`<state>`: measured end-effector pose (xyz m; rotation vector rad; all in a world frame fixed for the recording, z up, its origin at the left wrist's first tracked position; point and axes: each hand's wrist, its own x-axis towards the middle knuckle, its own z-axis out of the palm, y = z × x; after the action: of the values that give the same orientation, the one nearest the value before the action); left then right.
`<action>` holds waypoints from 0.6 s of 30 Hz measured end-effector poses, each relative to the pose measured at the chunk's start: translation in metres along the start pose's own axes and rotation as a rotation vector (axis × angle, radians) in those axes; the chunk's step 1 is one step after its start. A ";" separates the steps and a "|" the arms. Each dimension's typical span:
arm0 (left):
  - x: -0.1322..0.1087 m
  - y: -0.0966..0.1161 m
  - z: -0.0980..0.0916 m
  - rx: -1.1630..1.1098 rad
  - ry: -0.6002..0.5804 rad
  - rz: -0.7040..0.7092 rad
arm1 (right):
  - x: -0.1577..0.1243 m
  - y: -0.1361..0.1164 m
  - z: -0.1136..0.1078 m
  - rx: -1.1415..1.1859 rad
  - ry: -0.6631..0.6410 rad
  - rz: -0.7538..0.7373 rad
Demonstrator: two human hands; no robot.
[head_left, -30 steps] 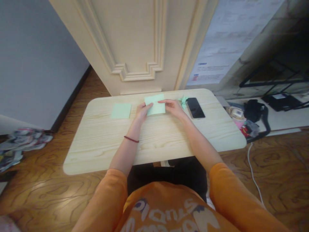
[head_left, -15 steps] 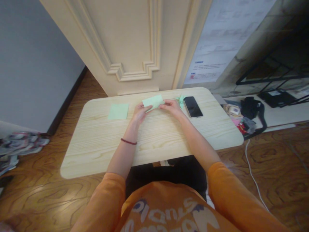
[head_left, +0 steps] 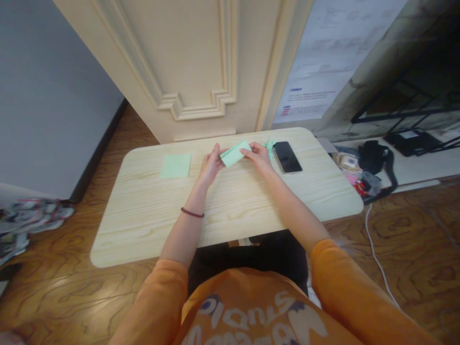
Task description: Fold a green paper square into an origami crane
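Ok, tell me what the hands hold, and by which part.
The green paper: the left hand pinches its left end, and the right hand pinches its right end.

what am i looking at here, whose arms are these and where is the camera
There is no machine: a person in orange sleeves wears one camera on the head, looking forward and down, so the arms are their own. Their left hand and right hand hold a light green folded paper sheet between the fingertips, over the pale wooden table. On the table lie a flat light green paper square to the left, and to the right a black smartphone with a small green folded paper figure beside it. A dark red bracelet circles the left wrist.
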<state>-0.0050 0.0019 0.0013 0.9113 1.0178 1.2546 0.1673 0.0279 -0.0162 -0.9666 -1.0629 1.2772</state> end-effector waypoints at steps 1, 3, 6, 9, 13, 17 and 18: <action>0.000 0.000 0.001 0.031 0.013 0.018 | 0.000 0.000 0.000 -0.013 0.001 -0.007; 0.000 -0.001 0.000 0.117 0.034 0.079 | -0.001 -0.001 0.000 -0.036 0.009 -0.014; 0.000 -0.005 -0.001 0.208 0.053 0.152 | -0.002 -0.002 0.002 -0.051 0.021 -0.026; -0.001 -0.008 0.001 0.194 0.061 0.149 | -0.004 -0.005 0.004 -0.018 0.047 -0.034; -0.003 -0.011 0.006 0.141 0.146 0.171 | -0.009 -0.008 0.009 0.080 0.038 0.061; -0.004 -0.014 0.010 0.104 0.179 0.164 | -0.013 -0.007 0.013 0.142 -0.083 0.178; -0.004 -0.014 0.009 0.102 0.162 0.146 | -0.013 -0.006 0.013 0.152 -0.096 0.188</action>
<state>0.0083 -0.0031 -0.0091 0.9894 1.1678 1.4274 0.1560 0.0140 -0.0079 -0.9129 -0.9499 1.5488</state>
